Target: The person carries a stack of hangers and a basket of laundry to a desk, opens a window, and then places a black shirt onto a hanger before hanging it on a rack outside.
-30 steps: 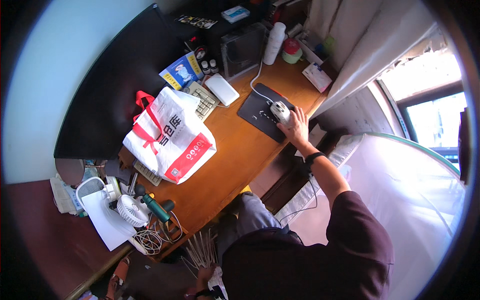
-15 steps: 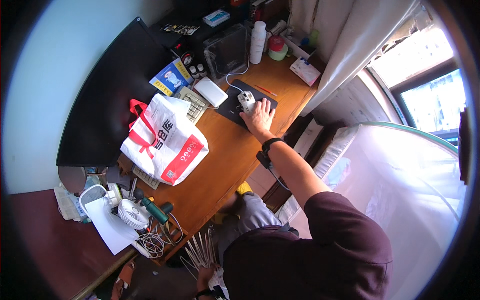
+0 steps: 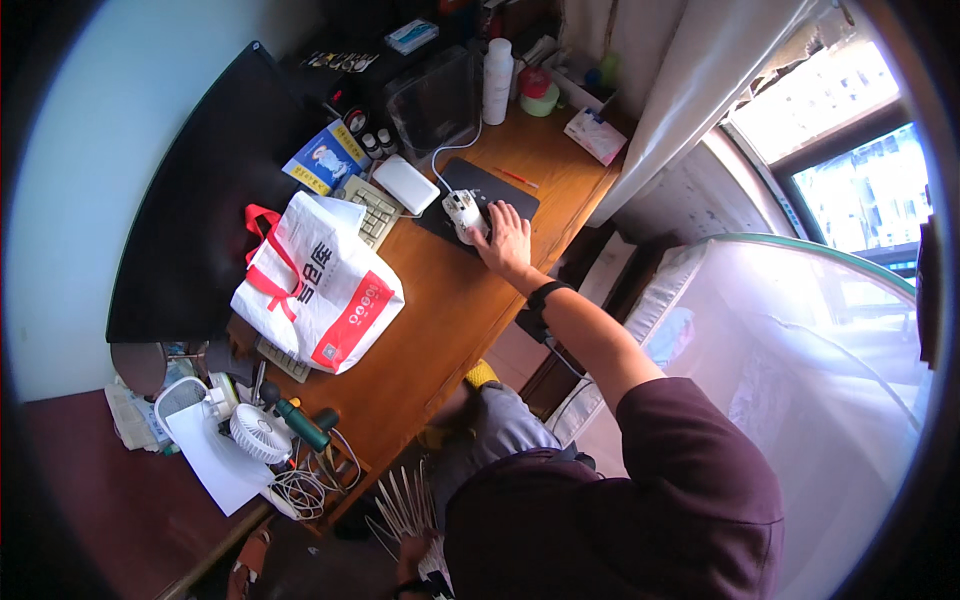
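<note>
My right hand (image 3: pixel 508 243) is at a white corded power strip (image 3: pixel 462 208) on the dark mat (image 3: pixel 520 200). The strip's near end lies between thumb and fingers, and they appear closed on it. A dark band with a small device circles my right wrist. Low in the picture, beside the desk, my left hand (image 3: pixel 413 549) is closed round a bundle of thin pale rods, like wire hangers (image 3: pixel 404 498). The rods fan upward from the fist, and their lower ends are partly hidden by my dark shirt.
On the wooden desk (image 3: pixel 440 300) stand a white and red carrier bag (image 3: pixel 325 285), a keyboard (image 3: pixel 370 212) and a white box (image 3: pixel 405 184). Left are a monitor (image 3: pixel 195 220), a small fan (image 3: pixel 260 433) and coiled cables (image 3: pixel 300 492). A white net (image 3: pixel 790 350) stands at the right.
The power strip has shifted left and a little nearer on the mat, so more of it shows. My right hand has moved slightly left and nearer. The left hand keeps its bundle.
</note>
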Tool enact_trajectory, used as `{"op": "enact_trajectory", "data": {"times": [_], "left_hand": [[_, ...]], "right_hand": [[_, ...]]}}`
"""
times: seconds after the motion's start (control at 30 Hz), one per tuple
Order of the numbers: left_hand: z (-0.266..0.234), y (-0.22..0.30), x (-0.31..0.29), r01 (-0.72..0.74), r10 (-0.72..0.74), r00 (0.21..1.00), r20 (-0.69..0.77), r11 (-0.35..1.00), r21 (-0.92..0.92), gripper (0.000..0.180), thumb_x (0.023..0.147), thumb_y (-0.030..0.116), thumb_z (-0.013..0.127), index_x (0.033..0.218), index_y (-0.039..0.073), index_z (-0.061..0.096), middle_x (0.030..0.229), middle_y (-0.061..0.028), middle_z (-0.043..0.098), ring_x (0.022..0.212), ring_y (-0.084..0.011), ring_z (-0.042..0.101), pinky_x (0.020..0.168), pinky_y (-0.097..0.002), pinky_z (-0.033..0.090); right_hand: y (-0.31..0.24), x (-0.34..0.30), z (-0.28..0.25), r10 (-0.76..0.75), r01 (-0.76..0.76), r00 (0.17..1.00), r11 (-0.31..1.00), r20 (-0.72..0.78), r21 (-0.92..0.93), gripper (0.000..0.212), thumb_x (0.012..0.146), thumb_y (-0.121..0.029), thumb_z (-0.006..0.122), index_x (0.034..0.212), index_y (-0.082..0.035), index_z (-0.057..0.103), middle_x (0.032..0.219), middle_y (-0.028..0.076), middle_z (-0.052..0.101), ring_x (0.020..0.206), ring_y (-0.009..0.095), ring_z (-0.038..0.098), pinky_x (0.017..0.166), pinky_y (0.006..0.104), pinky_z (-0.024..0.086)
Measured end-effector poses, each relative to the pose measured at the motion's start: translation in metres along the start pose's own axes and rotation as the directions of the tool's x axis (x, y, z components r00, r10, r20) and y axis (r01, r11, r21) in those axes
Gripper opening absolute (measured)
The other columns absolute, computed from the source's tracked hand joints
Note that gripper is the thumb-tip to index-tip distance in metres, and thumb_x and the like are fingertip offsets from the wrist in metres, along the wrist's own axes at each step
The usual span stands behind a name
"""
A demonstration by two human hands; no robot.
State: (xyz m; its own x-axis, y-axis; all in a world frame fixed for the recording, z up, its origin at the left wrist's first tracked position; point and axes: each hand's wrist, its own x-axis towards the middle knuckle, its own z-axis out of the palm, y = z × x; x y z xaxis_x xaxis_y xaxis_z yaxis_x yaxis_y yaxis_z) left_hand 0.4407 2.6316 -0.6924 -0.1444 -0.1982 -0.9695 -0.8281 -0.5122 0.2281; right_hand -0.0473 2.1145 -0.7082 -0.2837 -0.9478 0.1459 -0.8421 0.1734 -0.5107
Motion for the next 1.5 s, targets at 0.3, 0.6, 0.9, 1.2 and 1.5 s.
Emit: {"op": "enact_trajectory", "data": {"times": [0.3,0.6,0.9,1.2,1.5], "left_hand": [[0.024,-0.032,0.022,0.122,-0.117,0.992,0.042,0.847,-0.517,0.068,0.095,0.042,0.055,0.127,-0.017,0.041,0.073,-0.0141,0.065,0.056,-0.0219,0.056,0.059,-0.0427,0.046],[0.025,-0.049,0.033,0.338,-0.352,0.936,0.028,0.870,-0.358,0.088,0.088,0.050,0.062,0.133,-0.017,0.026,0.087,-0.0139,0.066,0.063,-0.0199,0.059,0.058,-0.0378,0.047],[-0.021,0.019,0.030,-0.243,0.237,0.965,-0.115,0.969,-0.039,0.037,0.086,0.033,0.062,0.100,-0.001,0.065,0.079,-0.0128,0.066,0.064,-0.0263,0.060,0.057,-0.0428,0.046],[-0.032,0.030,0.096,-0.088,0.074,0.995,-0.070,0.970,-0.228,0.024,0.080,0.019,0.061,0.099,0.009,0.071,0.081,-0.0020,0.068,0.069,-0.0137,0.060,0.061,-0.0303,0.046],[-0.056,0.152,0.085,-0.413,0.417,0.908,-0.044,0.870,-0.271,0.019,0.087,0.020,0.062,0.095,0.005,0.072,0.062,-0.0048,0.061,0.048,-0.0151,0.052,0.042,-0.0304,0.038]], "right_hand": [[0.063,-0.004,-0.035,-0.020,0.033,0.996,0.987,0.081,-0.158,0.076,0.086,-0.054,0.054,0.143,-0.006,0.038,0.152,0.017,0.030,0.143,0.033,0.021,0.114,0.0539,0.015],[0.049,-0.002,-0.028,0.070,-0.021,0.979,0.970,0.192,-0.244,0.082,0.084,-0.056,0.056,0.146,-0.007,0.032,0.155,0.012,0.025,0.144,0.031,0.018,0.113,0.0617,0.008],[0.049,-0.110,-0.049,-0.014,0.014,1.000,0.999,0.008,-0.036,0.067,0.085,-0.032,0.062,0.142,-0.008,0.035,0.149,0.017,0.032,0.141,0.032,0.025,0.113,0.0588,0.016],[0.161,-0.077,-0.160,0.290,-0.295,0.925,0.955,-0.248,0.017,0.071,0.083,-0.034,0.066,0.141,-0.006,0.036,0.143,0.022,0.039,0.135,0.036,0.034,0.109,0.0484,0.030],[0.175,0.163,-0.423,0.440,-0.234,0.647,0.892,-0.623,0.386,0.097,0.076,-0.055,0.070,0.141,0.005,0.030,0.141,0.028,0.038,0.133,0.040,0.035,0.111,0.0424,0.029]]}}
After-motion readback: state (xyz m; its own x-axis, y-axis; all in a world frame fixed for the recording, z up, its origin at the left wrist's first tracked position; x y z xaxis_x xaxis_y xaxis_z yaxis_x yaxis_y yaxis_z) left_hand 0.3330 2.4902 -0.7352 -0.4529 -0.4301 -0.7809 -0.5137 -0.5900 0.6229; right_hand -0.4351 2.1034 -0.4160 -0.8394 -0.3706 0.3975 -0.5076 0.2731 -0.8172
